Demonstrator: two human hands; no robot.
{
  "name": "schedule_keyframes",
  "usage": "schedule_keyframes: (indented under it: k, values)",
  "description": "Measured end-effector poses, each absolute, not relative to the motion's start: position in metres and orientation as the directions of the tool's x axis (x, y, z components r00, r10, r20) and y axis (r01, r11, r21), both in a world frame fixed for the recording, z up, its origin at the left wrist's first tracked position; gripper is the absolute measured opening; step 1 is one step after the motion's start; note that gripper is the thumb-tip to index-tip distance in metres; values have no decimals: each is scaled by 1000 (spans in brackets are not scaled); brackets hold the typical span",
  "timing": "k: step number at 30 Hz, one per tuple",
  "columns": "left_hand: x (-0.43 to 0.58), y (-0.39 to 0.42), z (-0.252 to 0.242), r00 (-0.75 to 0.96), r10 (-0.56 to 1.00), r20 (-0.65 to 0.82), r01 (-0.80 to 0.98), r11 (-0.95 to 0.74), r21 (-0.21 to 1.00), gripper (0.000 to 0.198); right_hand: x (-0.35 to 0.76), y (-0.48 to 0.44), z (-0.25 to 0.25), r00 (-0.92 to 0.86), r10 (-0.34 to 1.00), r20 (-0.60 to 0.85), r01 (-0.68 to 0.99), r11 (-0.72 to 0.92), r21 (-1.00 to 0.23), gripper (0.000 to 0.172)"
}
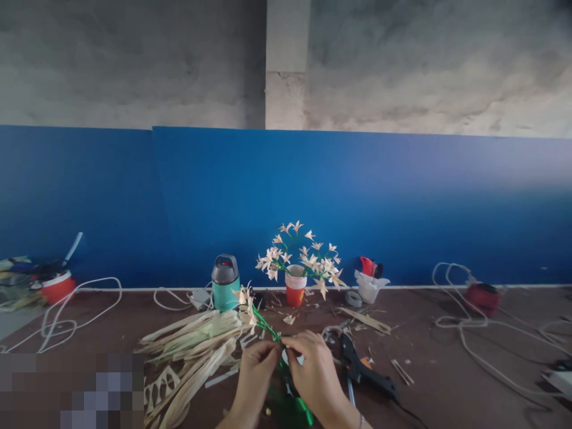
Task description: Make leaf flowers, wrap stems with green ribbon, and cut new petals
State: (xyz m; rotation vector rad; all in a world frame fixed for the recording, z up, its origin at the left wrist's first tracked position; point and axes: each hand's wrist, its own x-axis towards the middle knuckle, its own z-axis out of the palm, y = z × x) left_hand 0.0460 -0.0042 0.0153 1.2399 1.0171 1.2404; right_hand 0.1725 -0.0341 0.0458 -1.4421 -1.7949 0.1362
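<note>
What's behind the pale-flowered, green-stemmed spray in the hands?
Beyond the spray: a turquoise container with a grey lid, a small dark object I can't identify, then a blue panel. The spray covers part of the container's lower right; anything directly behind its petals is hidden.

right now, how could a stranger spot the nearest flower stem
Below the blue partition is a brown table. At its near middle, the left hand and right hand hold a green stem with pale flowers. Similar flowers rise from stacked cups; this stem is handheld.

Grey wall [134, 65] (blotchy), blue partition [223, 190], brown tabletop [415, 316]
</note>
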Motion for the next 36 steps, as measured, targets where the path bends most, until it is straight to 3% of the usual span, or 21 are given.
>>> schedule_keyframes:
  k: [15, 22, 27, 29, 32, 36]
  values:
    - [45, -10, 20, 53, 981, 188, -20, -187, 982, 31, 170, -34, 44, -60, 853, 518, 769, 371, -521, 29]
    - [49, -11, 18, 50, 978, 204, 16, -205, 979, 34, 168, -35, 40, -74, 763, 642, 819, 414, -397, 21]
    - [47, -11, 21, 139, 958, 251, 230, -278, 933, 34, 170, -32, 34, -81, 707, 703, 851, 416, -320, 18]
    - [41, -14, 30, 219, 939, 267, 410, -337, 848, 30, 176, -30, 35, -90, 716, 693, 860, 406, -308, 19]
    - [32, -25, 48, 247, 852, 462, 640, -501, 582, 20, 185, -27, 41, -93, 733, 673, 884, 372, -283, 20]
    - [28, -39, 71, 390, 622, 679, 647, -710, 279, 25, 192, -27, 54, -124, 745, 655, 913, 344, -219, 19]
